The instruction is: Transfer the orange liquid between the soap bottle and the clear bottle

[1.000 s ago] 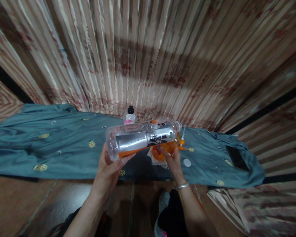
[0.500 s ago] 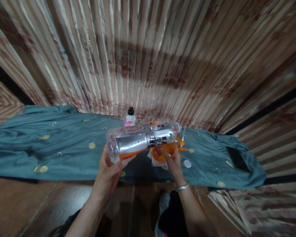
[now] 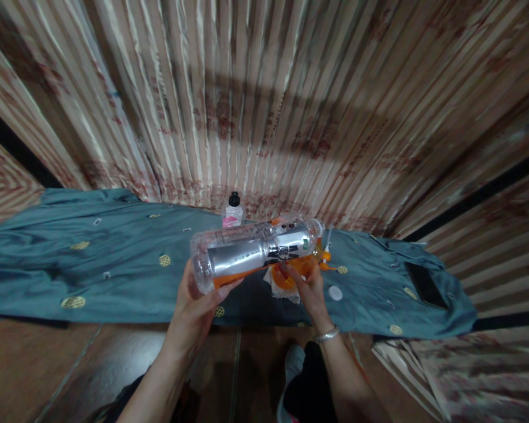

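A large clear plastic bottle (image 3: pixel 247 252) with a silver and orange label lies nearly level between my hands, above the table. Its neck points right and is slightly higher than its base. My left hand (image 3: pixel 198 299) is closed around the base end. My right hand (image 3: pixel 307 289) grips the underside near the neck end, thumb against the label. Behind the right hand, partly hidden, an orange container (image 3: pixel 283 278) rests on a crumpled white tissue (image 3: pixel 291 295). Beside it are an orange pump top (image 3: pixel 326 257) and a round white disc (image 3: pixel 335 292).
A small bottle with a black cap (image 3: pixel 233 211) and pink label stands at the table's back edge. A dark phone (image 3: pixel 424 284) lies at the right. Green patterned cloth (image 3: pixel 127 258) covers the table, and a striped curtain (image 3: pixel 255 106) hangs behind.
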`<state>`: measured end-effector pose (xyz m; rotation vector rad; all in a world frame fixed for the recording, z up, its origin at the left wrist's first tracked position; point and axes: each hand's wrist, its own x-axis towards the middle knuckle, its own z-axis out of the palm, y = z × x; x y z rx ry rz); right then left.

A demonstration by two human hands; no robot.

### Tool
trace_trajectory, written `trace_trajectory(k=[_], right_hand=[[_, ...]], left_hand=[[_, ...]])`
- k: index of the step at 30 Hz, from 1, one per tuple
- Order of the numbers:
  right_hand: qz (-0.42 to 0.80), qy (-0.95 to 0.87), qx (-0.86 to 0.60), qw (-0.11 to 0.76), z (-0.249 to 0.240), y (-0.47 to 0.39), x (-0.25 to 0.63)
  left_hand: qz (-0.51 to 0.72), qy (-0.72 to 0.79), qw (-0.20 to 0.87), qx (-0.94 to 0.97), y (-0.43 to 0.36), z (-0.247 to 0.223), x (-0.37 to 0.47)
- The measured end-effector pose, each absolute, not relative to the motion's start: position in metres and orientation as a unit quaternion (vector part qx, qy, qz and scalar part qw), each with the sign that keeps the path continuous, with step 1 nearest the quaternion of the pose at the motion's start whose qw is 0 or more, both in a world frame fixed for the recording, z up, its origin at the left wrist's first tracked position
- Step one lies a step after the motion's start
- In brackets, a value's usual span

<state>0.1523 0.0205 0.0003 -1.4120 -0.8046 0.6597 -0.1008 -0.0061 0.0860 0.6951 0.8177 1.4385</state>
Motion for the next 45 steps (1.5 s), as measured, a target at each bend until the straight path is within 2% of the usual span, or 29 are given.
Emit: trace_trajectory(k=[13,26,38,45], right_hand=[[0.303,-0.341,-0.611,0.647,0.002,0.021,0.15],[0.278,-0.349,-0.602,0.662,-0.003,0.022,0.15],[0.236,-0.385,-0.632,0.629,-0.015,0.024,0.157],[0.228,-0.383,-0.647,0.619,-0.02,0.024,0.157]], left_hand=[[0.634,0.356,0.62,0.295,-0.009,0.091,-0.099],[0.627,0.322,0.631,0.325,0.0,0.072,-0.109],[0.624,0.314,0.645,0.309,0.002,0.065,-0.11],[0.639,0.337,0.638,0.265,0.001,0.076,-0.101]])
